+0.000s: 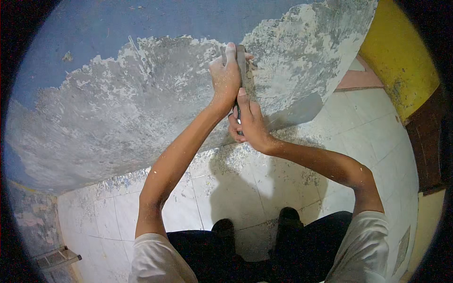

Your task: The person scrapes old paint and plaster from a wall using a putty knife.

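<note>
Both my hands are on one knife-like scraping tool (241, 70) with a long flat metal blade and a dark handle. My left hand (225, 81) grips the upper blade, its thumb pointing up along it. Lower down, my right hand (254, 122) is closed around the handle, thumb pressed at the blade's base. The blade lies close against the wall (170, 78), where blue paint (177, 17) gives way to a rough grey and white stripped area. Whether its edge touches the surface is hidden by my hands. Pale dust and flecks cling to both hands and forearms.
White floor tiles (170, 208) carry paint flakes (124, 178) along the wall's foot. A metal ladder-like frame (58, 259) stands at lower left. A yellow wall section (400, 60) and a dark brown panel (426, 141) are at right. My dark shoes (223, 228) are below.
</note>
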`<state>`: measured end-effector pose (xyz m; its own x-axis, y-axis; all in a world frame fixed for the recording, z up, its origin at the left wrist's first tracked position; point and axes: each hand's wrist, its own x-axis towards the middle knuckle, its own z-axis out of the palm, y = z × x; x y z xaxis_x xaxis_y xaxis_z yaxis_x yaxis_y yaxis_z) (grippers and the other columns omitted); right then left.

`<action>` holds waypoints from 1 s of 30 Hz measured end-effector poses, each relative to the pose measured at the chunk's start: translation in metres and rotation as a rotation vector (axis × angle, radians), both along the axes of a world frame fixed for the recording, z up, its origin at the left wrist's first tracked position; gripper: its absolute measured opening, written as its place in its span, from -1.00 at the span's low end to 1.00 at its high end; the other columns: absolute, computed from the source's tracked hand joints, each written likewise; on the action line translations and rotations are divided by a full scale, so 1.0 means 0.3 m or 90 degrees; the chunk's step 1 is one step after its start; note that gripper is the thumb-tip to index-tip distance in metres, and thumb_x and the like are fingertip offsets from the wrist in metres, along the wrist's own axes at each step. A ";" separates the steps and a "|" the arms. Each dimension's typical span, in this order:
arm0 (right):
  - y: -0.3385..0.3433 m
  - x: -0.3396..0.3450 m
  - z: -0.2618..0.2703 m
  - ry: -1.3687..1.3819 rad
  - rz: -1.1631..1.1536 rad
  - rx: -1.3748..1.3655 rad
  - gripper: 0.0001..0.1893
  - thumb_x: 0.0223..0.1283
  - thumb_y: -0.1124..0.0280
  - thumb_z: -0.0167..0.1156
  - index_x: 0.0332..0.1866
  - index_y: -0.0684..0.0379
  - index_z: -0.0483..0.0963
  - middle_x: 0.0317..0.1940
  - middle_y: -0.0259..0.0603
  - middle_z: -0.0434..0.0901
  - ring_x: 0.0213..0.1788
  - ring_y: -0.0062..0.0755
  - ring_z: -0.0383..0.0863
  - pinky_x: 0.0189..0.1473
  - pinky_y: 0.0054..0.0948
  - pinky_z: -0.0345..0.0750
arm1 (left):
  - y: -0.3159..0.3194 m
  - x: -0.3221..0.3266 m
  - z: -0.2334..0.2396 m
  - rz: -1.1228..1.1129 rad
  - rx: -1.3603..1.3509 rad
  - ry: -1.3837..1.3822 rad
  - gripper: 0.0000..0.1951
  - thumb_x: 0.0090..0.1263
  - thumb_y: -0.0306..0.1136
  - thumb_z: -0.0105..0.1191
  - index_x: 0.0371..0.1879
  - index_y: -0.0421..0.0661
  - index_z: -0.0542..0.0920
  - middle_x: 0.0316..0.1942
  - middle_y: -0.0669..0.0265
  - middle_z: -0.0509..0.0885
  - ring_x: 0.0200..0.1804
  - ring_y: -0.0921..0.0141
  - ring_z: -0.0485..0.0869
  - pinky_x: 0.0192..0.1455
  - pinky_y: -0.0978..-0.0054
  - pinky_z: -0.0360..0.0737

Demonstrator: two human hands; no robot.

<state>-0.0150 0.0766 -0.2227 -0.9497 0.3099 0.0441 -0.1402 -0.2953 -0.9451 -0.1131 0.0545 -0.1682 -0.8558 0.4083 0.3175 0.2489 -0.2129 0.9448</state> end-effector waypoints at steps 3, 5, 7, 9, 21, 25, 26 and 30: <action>0.010 -0.002 -0.076 0.013 0.012 0.032 -0.38 0.36 -0.19 -0.30 -0.62 0.16 0.15 -0.84 -0.35 0.14 -0.87 -0.51 0.20 -0.86 -0.48 0.06 | 0.029 -0.031 -0.107 0.051 -0.006 0.050 -0.46 0.46 -0.03 -0.25 -0.46 -0.23 0.69 -0.64 0.28 0.62 -0.60 0.49 0.53 -0.47 0.50 0.47; 0.030 -0.009 -0.095 0.001 0.013 0.041 -0.38 0.36 -0.19 -0.30 -0.61 0.17 0.16 -0.84 -0.35 0.14 -0.87 -0.51 0.21 -0.86 -0.48 0.06 | 0.047 -0.041 -0.116 0.051 0.021 0.022 -0.45 0.46 -0.01 -0.24 -0.48 -0.21 0.69 -0.64 0.28 0.62 -0.62 0.51 0.52 -0.49 0.51 0.45; 0.044 0.005 -0.013 -0.004 -0.024 0.068 -0.39 0.37 -0.17 -0.31 -0.61 0.17 0.16 -0.85 -0.33 0.16 -0.89 -0.49 0.21 -0.86 -0.48 0.07 | 0.038 0.001 -0.023 0.028 0.020 0.002 -0.45 0.45 0.00 -0.21 -0.48 -0.24 0.68 -0.61 0.28 0.65 -0.61 0.50 0.54 -0.50 0.52 0.45; 0.032 0.005 0.001 -0.015 -0.027 0.067 -0.40 0.38 -0.15 -0.32 -0.61 0.17 0.16 -0.85 -0.32 0.16 -0.89 -0.49 0.20 -0.86 -0.48 0.07 | 0.037 -0.011 -0.043 0.025 0.040 0.010 -0.45 0.45 0.00 -0.20 -0.47 -0.25 0.68 -0.59 0.28 0.66 -0.63 0.50 0.53 -0.51 0.51 0.45; 0.072 -0.003 -0.091 0.001 -0.016 0.034 -0.41 0.38 -0.17 -0.34 -0.59 0.15 0.14 -0.86 -0.36 0.11 -0.91 -0.50 0.16 -0.86 -0.47 0.03 | 0.098 -0.019 -0.118 0.023 0.069 -0.038 -0.45 0.44 0.00 -0.19 -0.52 -0.25 0.68 -0.62 0.26 0.64 -0.60 0.48 0.51 -0.50 0.47 0.41; 0.084 -0.007 -0.065 -0.004 -0.043 0.108 -0.41 0.37 -0.17 -0.33 -0.59 0.14 0.13 -0.86 -0.36 0.10 -0.90 -0.51 0.16 -0.86 -0.47 0.03 | 0.089 -0.004 -0.073 0.007 0.083 -0.040 -0.46 0.44 0.00 -0.18 -0.51 -0.23 0.68 -0.64 0.26 0.64 -0.63 0.50 0.51 -0.52 0.53 0.41; 0.074 0.001 -0.039 -0.018 -0.027 0.076 -0.40 0.38 -0.17 -0.33 -0.61 0.14 0.13 -0.87 -0.36 0.11 -0.90 -0.51 0.16 -0.87 -0.47 0.03 | 0.074 -0.006 -0.070 0.005 0.069 -0.036 -0.46 0.45 -0.01 -0.18 -0.52 -0.23 0.67 -0.61 0.24 0.66 -0.63 0.50 0.50 -0.52 0.51 0.42; 0.089 -0.010 -0.129 -0.015 -0.046 0.086 -0.41 0.39 -0.15 -0.33 -0.62 0.14 0.14 -0.87 -0.36 0.11 -0.91 -0.51 0.17 -0.87 -0.47 0.03 | 0.099 0.002 -0.093 0.005 0.090 -0.017 -0.46 0.45 -0.02 -0.19 -0.51 -0.24 0.67 -0.63 0.27 0.63 -0.63 0.51 0.49 -0.51 0.49 0.41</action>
<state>-0.0181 0.1033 -0.2613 -0.9267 0.3697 0.0678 -0.1335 -0.1550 -0.9789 -0.1124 0.0843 -0.1962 -0.8676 0.3549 0.3483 0.2262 -0.3420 0.9121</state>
